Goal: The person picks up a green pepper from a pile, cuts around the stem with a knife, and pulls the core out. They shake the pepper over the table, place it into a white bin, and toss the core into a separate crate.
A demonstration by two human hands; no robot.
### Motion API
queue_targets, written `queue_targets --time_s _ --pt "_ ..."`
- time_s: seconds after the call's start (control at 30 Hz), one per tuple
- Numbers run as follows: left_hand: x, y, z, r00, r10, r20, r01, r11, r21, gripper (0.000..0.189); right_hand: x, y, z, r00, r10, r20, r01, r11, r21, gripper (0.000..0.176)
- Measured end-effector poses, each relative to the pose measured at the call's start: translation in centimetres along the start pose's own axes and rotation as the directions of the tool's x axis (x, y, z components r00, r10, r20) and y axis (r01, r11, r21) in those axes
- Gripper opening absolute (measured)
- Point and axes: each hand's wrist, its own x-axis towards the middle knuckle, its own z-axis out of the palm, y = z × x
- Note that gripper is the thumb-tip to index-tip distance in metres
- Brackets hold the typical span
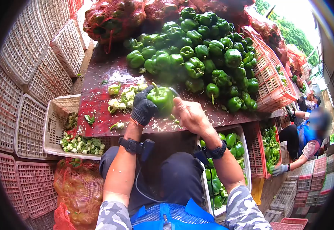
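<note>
My left hand (143,106), in a dark knit glove, grips a green bell pepper (161,100) with its stem up, above the near edge of the table. Close on the pepper's right side is my bare right hand (191,115), closed with the thumb along the top. From it a thin curved metal blade (173,91) reaches to the pepper; its handle is hidden in my fist. Left of the glove lie cut pepper cores (126,97) with pale seeds. A large heap of whole green peppers (197,50) covers the table's back and right.
A white crate (65,100) of cut cores stands at left, a crate (240,153) of peppers by my right knee. Red mesh sacks (115,17) lie behind the heap. Stacked crates (17,42) line the left. A co-worker (306,130) bends over a red crate (255,151) at right.
</note>
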Motion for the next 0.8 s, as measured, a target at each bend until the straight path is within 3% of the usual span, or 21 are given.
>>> queue_targets --time_s 0.07,0.17,0.2,0.23,0.27,0.33,0.37,0.4,0.47,0.5,0.53,0.6,0.63,0.67,0.7,0.73,0.8 --pt "-0.1 0.3 0.2 1.0 0.022 0.004 -0.023 0.999 0.026 0.041 0.0 0.4 0.1 0.995 0.044 0.094 -0.042 0.999 -0.021 0.068" --pt "-0.2 -0.2 0.4 0.993 0.105 0.059 -0.109 0.991 0.083 0.038 -0.5 1.2 0.4 0.992 0.053 0.111 -0.052 0.999 -0.015 0.068" --pt "-0.1 -1.1 0.7 0.973 0.228 0.045 -0.232 0.964 0.133 0.034 -0.8 1.4 0.5 0.987 0.085 0.136 -0.087 0.996 0.007 0.067" --pt "0.0 -1.6 0.8 0.937 0.348 0.036 -0.348 0.919 0.182 0.031 -1.0 1.8 0.7 0.993 0.016 0.119 -0.008 0.998 -0.066 0.064" --pt "-0.2 -2.1 0.5 0.937 0.348 0.04 -0.35 0.919 0.181 0.031 -1.5 2.6 1.1 0.99 -0.074 0.118 0.086 0.991 -0.105 0.062" --pt "-0.5 -2.8 -0.6 0.925 0.38 0.016 -0.328 0.777 0.537 0.027 -2.7 3.7 0.7 0.957 0.026 0.289 -0.007 0.998 -0.066 0.06" --pt "-0.5 -2.9 -0.6 0.925 0.38 0.016 -0.33 0.778 0.534 0.027 -2.8 5.0 1.3 0.95 -0.176 0.257 0.224 0.959 -0.173 0.06" --pt "-0.6 -2.9 -0.6 0.947 0.322 0.0 -0.301 0.883 0.362 0.026 -3.1 6.3 0.9 0.951 -0.173 0.256 0.222 0.959 -0.175 0.06" --pt "-0.5 -2.4 -0.5 0.98 0.201 0.012 -0.201 0.979 -0.019 0.028 -3.5 5.3 -0.2 0.97 0.155 0.189 -0.176 0.98 0.098 0.059" --pt "-0.3 -2.2 -0.9 0.957 0.234 0.17 -0.255 0.96 0.112 0.036 -3.0 5.8 -0.6 0.997 0.073 0.036 -0.076 0.994 0.083 0.056" --pt "-0.3 -2.2 -0.4 0.956 0.234 0.178 -0.255 0.961 0.107 0.036 -2.3 5.2 -1.1 0.996 -0.085 -0.005 0.085 0.989 0.123 0.053" --pt "0.0 -2.1 0.7 0.884 0.405 0.235 -0.445 0.882 0.154 0.023 -1.2 3.7 0.1 0.995 -0.071 -0.067 0.089 0.94 0.329 0.058" --pt "0.0 -1.7 1.2 0.881 0.406 0.242 -0.447 0.882 0.151 0.023 -0.7 3.6 0.6 0.989 -0.141 -0.054 0.15 0.952 0.268 0.061" --pt "-0.2 -1.4 1.7 0.908 0.372 0.191 -0.397 0.911 0.112 0.034 -0.4 3.6 1.0 0.977 -0.209 -0.032 0.211 0.955 0.209 0.065" --pt "-0.3 -1.2 2.0 0.933 0.332 0.137 -0.344 0.936 0.074 0.045 -0.1 3.5 1.4 0.986 -0.164 -0.03 0.164 0.919 0.357 0.063" --pt "-0.5 -1.1 2.0 0.955 0.287 0.079 -0.29 0.956 0.037 0.056 -0.1 3.5 1.7 0.986 -0.167 -0.022 0.163 0.918 0.361 0.063" --pt "-0.6 -0.9 2.6 0.983 0.151 -0.105 -0.149 0.988 0.033 0.032 -0.4 3.6 2.5 0.974 -0.216 -0.074 0.222 0.82 0.528 0.065"
